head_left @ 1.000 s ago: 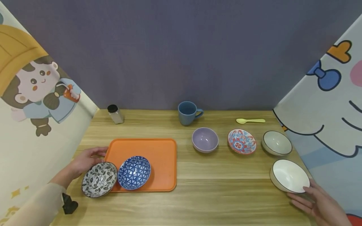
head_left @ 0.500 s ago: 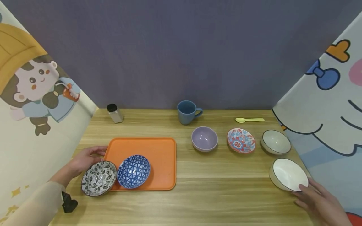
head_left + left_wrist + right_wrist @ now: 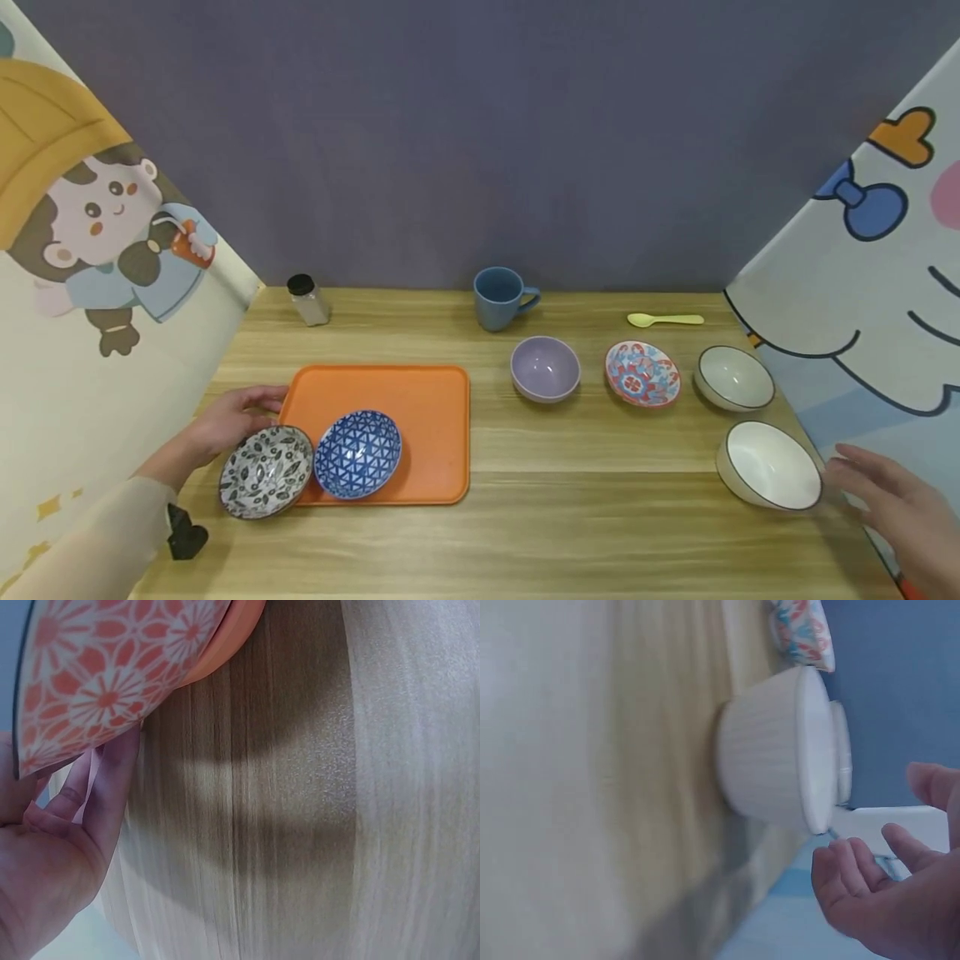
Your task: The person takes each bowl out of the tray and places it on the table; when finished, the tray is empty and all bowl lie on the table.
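Note:
A grey-and-white leaf-patterned bowl (image 3: 267, 472) sits at the left front corner of the orange tray (image 3: 431, 433), tilted and overlapping its edge. My left hand (image 3: 232, 421) is beside this bowl at the tray's left side, fingers loosely extended. In the left wrist view, those fingers reach up close behind the bowl's red floral outer wall (image 3: 109, 690), which partly hides them. A blue-and-white triangle-patterned bowl (image 3: 358, 454) sits on the tray. At the right, a white dark-rimmed bowl (image 3: 769, 465) stands on the table; my right hand (image 3: 896, 508) is just right of it, apart, with relaxed fingers.
Behind the white bowl stand a pale grey bowl (image 3: 735, 378), a red-and-blue patterned bowl (image 3: 642, 373) and a purple bowl (image 3: 545, 369). Farther back are a yellow spoon (image 3: 666, 320), a blue mug (image 3: 498, 300) and a black-capped jar (image 3: 309, 300). Walls enclose the table's back and sides.
My right hand has let go of the white bowl and drawn away to the right. The bowl stays in place. My left hand and the leaf-patterned bowl have barely moved.

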A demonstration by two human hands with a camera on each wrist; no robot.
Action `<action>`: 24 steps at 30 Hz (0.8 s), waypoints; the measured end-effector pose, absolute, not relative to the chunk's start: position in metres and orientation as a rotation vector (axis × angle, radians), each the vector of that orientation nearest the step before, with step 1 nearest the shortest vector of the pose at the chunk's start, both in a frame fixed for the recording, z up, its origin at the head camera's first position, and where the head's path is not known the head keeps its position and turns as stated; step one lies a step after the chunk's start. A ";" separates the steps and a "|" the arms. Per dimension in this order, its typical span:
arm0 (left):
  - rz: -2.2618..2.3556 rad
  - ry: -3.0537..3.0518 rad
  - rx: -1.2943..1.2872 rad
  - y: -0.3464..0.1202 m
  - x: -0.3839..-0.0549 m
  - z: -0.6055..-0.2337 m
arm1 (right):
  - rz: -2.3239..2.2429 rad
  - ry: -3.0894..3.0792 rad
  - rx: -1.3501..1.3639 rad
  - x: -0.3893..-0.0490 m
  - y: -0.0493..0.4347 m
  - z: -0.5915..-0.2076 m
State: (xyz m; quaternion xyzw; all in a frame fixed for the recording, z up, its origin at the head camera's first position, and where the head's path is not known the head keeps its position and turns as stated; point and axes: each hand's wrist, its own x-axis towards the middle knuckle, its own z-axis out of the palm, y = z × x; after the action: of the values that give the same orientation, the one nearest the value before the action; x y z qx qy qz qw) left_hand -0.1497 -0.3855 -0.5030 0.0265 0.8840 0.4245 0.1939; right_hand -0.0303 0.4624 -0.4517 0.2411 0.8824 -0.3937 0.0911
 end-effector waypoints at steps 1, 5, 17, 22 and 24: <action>1.187 2.479 0.075 -0.385 -0.150 -0.502 | -1.150 2.652 0.712 -0.034 0.460 -0.447; 1.184 2.470 0.070 -0.384 -0.152 -0.500 | -1.057 2.779 0.594 -0.050 0.450 -0.425; 1.168 2.505 0.121 -0.384 -0.152 -0.500 | -1.310 2.702 -0.114 -0.096 0.355 -0.375; 1.163 2.501 0.095 -0.384 -0.153 -0.500 | -1.493 2.518 -0.280 -0.116 0.294 -0.377; 1.167 2.492 0.079 -0.384 -0.153 -0.498 | -1.558 2.452 -0.340 -0.123 0.271 -0.380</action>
State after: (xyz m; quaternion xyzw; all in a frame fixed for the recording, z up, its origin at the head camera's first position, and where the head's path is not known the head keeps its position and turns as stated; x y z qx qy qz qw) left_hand -0.1526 -0.3836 -0.4981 0.0281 0.8882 0.4159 0.1931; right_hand -0.1231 0.2709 -0.3803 -0.1155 0.8334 -0.5295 0.1083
